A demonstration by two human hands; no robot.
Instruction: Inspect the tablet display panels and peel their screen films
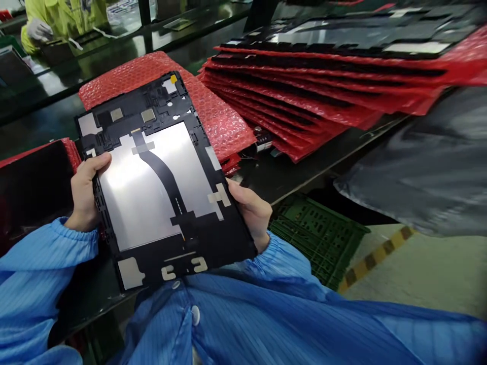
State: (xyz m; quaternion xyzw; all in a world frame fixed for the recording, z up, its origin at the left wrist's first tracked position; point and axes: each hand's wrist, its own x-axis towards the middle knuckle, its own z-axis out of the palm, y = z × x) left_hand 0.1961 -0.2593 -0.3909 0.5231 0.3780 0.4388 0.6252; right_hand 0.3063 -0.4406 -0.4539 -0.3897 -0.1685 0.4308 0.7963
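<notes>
I hold a black tablet frame [125, 172] with a silver metal back plate and a black ribbon cable running down its middle. It is tilted toward me, above my blue-sleeved lap. My left hand [85, 190] grips its left edge, thumb on the top face. My right hand [251, 210] grips its right edge, fingers wrapped beneath. Both hands are closed on the frame.
Red bubble-wrap sheets [213, 109] lie behind the frame on the dark workbench [289, 172]. A fanned stack of more wrapped panels [327, 86] sits to the right. A green crate [315, 235] rests on the floor. A person in a yellow coat [57, 20] works at the far left.
</notes>
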